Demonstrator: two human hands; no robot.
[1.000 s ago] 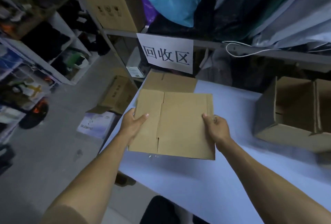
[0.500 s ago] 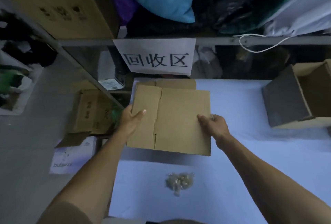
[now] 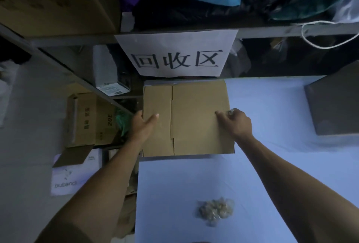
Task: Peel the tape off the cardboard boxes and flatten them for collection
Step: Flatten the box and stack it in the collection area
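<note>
A flattened brown cardboard box (image 3: 196, 120) lies at the far left corner of the light blue table (image 3: 272, 165), just below a white paper sign (image 3: 176, 54) with black characters. My left hand (image 3: 142, 126) grips its left edge, thumb on top. My right hand (image 3: 236, 122) holds its right edge, with something shiny and crumpled, perhaps tape, in the fingers. A crumpled wad of clear tape (image 3: 215, 210) rests on the table near me. The dark side of an unflattened box (image 3: 334, 104) shows at the right edge.
A metal shelf rail (image 3: 272, 32) runs above the sign, with bags and a large carton on it; a white cord (image 3: 318, 38) hangs at right. On the floor to the left stand an open carton (image 3: 89, 120) and a white box (image 3: 66, 178).
The flattened box has moved away from me and now rests under the sign, over another flat piece that showed before. The view tilted down, bringing the tape wad into sight.
</note>
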